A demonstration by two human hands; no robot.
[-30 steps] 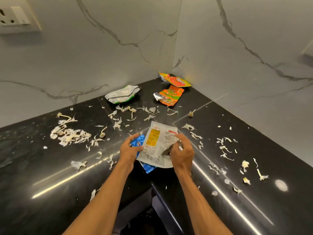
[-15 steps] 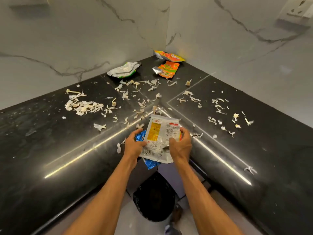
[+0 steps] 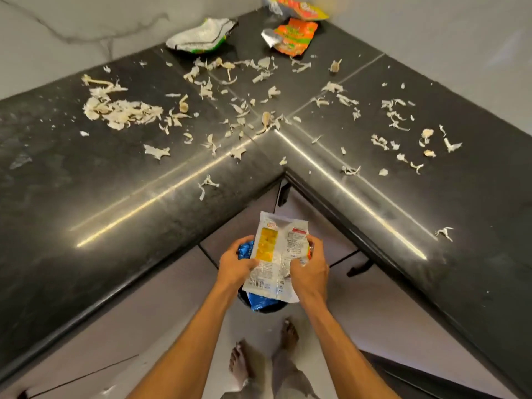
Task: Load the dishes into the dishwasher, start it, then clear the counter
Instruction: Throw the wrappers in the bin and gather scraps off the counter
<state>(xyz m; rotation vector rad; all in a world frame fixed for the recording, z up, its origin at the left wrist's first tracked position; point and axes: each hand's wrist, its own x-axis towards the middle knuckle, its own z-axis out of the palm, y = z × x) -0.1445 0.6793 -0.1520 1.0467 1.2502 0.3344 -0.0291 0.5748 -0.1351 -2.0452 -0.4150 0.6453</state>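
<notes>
left hand (image 3: 234,264) — fingers curled on white-yellow wrapper (image 3: 273,251) and blue wrapper (image 3: 259,302) beneath | right hand (image 3: 309,273), fingers gripping same stack | held over dark bin (image 3: 273,310), just off counter (image 3: 115,226) inner corner | peels (image 3: 123,112) strewn on counter

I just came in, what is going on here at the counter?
A person is clearing the black counter. The left hand and the right hand hold a white and yellow packet with a blue wrapper under it, off the counter and above a dark bin on the floor. Three more packets lie in the far corner, and pale peel scraps are scattered over the surface.
</notes>
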